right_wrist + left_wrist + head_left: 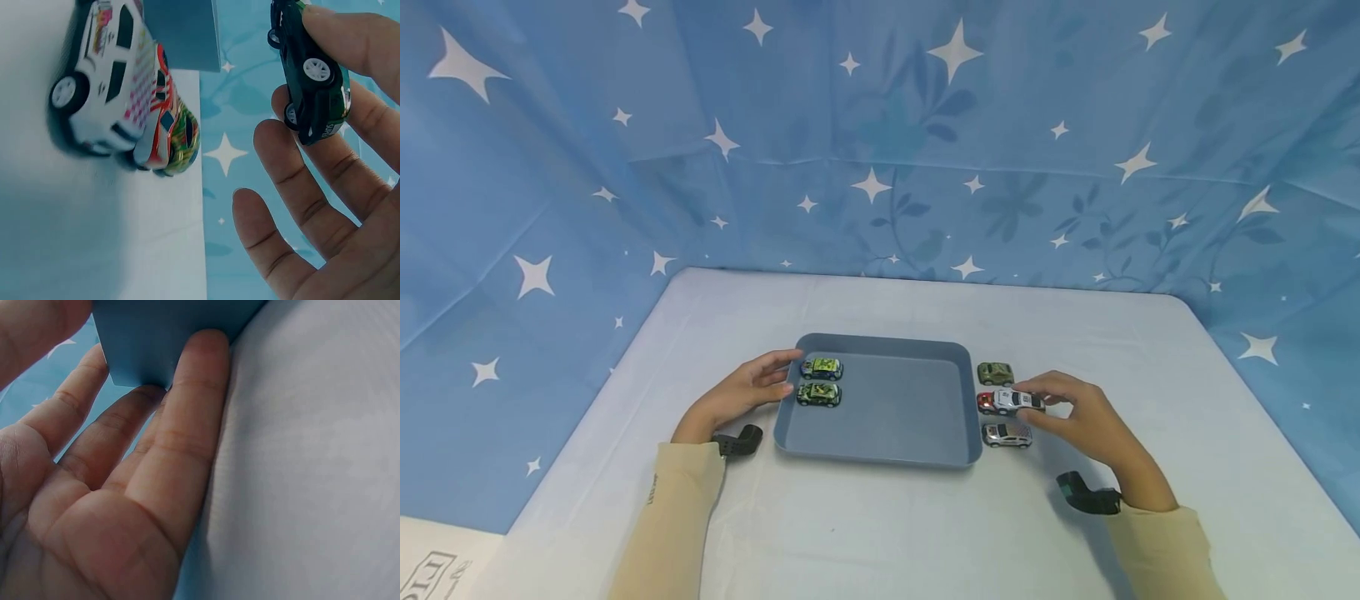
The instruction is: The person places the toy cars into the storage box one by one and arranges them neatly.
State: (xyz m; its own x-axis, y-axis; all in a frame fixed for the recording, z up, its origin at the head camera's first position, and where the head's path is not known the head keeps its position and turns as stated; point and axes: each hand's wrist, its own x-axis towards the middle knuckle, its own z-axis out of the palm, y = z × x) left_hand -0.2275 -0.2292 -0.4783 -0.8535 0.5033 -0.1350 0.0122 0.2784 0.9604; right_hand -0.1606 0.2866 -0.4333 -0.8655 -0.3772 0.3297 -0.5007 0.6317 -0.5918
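Note:
My right hand (1075,408) pinches a white-and-silver toy car (1018,401) between thumb and fingers, raised over a red toy car (985,402) that it partly hides. In the right wrist view, the held car's dark underside and wheels (317,69) face the camera. Close by are a green camouflage toy car (996,373) and a silver toy car with a checked pattern (1007,435). At the left end of a blue-grey tray (895,417), my left hand (748,389) touches the tray's outer wall (144,347) with extended fingers. Two green-patterned toy cars, one brighter (822,368), one darker (819,394), stand inside the tray's left end.
A white cloth covers the table (865,533). Behind it hangs a blue curtain (820,125) with white stars. Black wrist straps (741,441) show at both sleeves. A pale printed sheet (437,558) lies at the lower left corner.

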